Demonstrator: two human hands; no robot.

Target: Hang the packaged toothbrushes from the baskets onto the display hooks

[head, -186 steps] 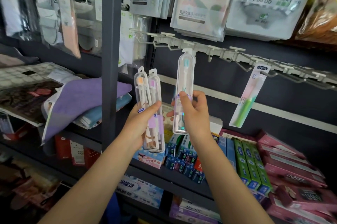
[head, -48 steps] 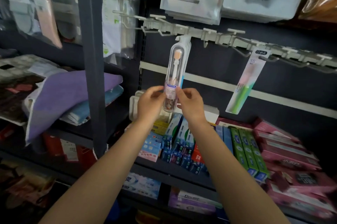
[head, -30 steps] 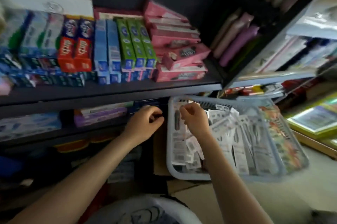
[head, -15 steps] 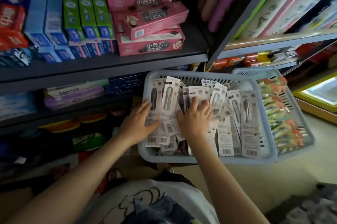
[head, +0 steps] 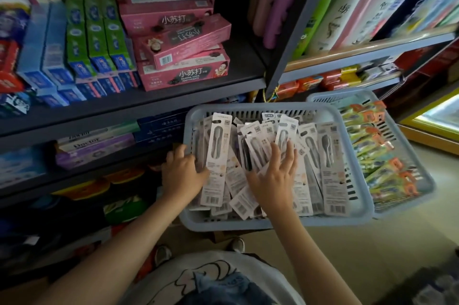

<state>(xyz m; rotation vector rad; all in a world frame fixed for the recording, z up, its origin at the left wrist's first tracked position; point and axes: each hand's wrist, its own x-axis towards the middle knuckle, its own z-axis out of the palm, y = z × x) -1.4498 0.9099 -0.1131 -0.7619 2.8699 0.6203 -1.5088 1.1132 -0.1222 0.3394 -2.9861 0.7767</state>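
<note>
A pale blue basket (head: 248,224) sits low in front of the shelves, full of white carded toothbrush packs (head: 330,170). My left hand (head: 182,173) is at the basket's left side; its curled fingers and thumb hold the lower edge of one white toothbrush pack (head: 216,153), which stands tilted above the rest. My right hand (head: 274,176) lies flat on the pile in the middle, fingers spread over several packs. The display hooks are out of view.
A second blue basket (head: 422,180) with green and orange toothbrush packs (head: 372,153) overlaps the first on the right. Dark shelves hold toothpaste boxes (head: 183,49) above and to the left. Bottles (head: 347,14) stand on the right-hand shelf. Bare floor lies below the baskets.
The view dropped from the hooks, where both hands let go of a hung pack, to the baskets. Both hands reached into the white packs; the left now lifts one pack's edge.
</note>
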